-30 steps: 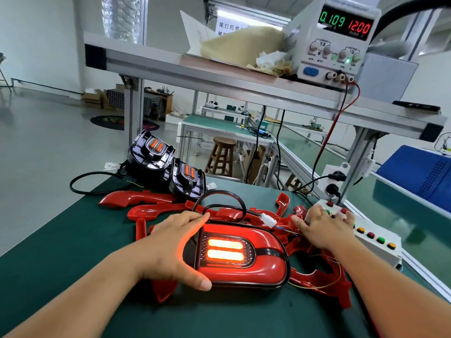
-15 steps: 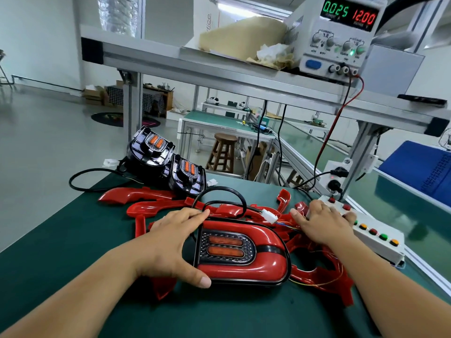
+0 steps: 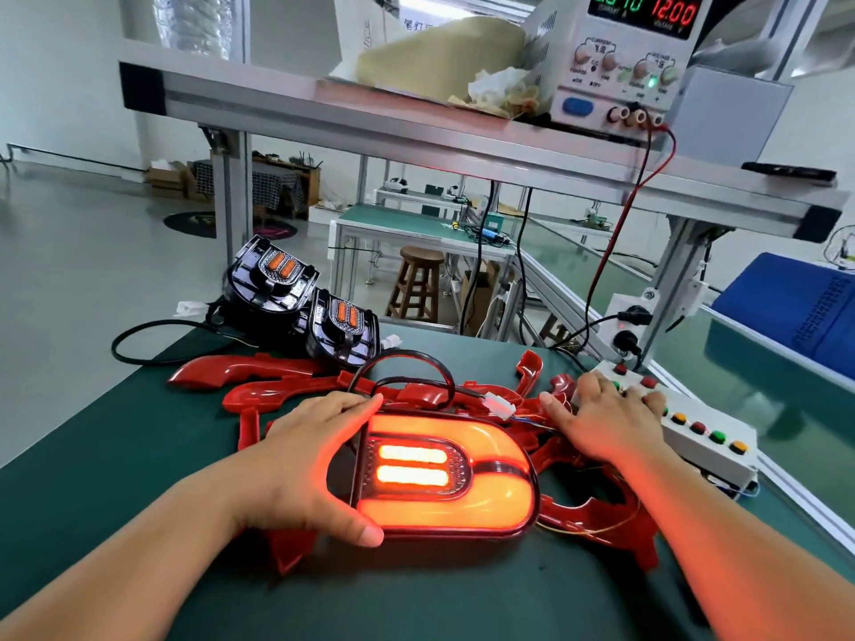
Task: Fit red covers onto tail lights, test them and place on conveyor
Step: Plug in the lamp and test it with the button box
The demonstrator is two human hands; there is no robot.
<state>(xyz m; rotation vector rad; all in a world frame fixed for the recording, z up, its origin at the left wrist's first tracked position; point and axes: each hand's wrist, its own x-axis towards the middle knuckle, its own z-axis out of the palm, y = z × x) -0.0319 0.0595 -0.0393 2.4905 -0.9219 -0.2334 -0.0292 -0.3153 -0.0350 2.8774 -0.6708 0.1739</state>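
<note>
Tail light (image 3: pixel 444 474), red cover fitted, lies flat on the green tabletop (image 3: pixel 139 478), near centre, directly in front of the person. It is lit: two inner bars bright, outer U-band glowing orange-red. A black cable (image 3: pixel 402 363) loops from its far edge to a white connector (image 3: pixel 497 404), with thin coloured wires running right.

Left hand (image 3: pixel 305 464) spans the lamp's left end. Thumb on the near edge, fingers (image 3: pixel 356 402) pressed together on the far edge, gripping the lamp between them.

Right hand (image 3: pixel 606 418) is palm down, fingers (image 3: pixel 597 384) spread over the far end of the white button box (image 3: pixel 703 437). Fingertips rest among the buttons; which one is pressed, cannot tell.

Loose red covers (image 3: pixel 259 374) lie heaped under and behind the lamp, some reaching right beneath the right wrist. Two uncovered black tail lights (image 3: pixel 273 284) stand tilted at the far left of the tabletop, touching each other.

Power supply (image 3: pixel 620 62) sits on the overhead shelf (image 3: pixel 370 118). Red display reads 12.00; green digits partly cut off by the frame. Red and black leads hang from its terminals. A green belt (image 3: pixel 763 395) runs along the right of the button box.
</note>
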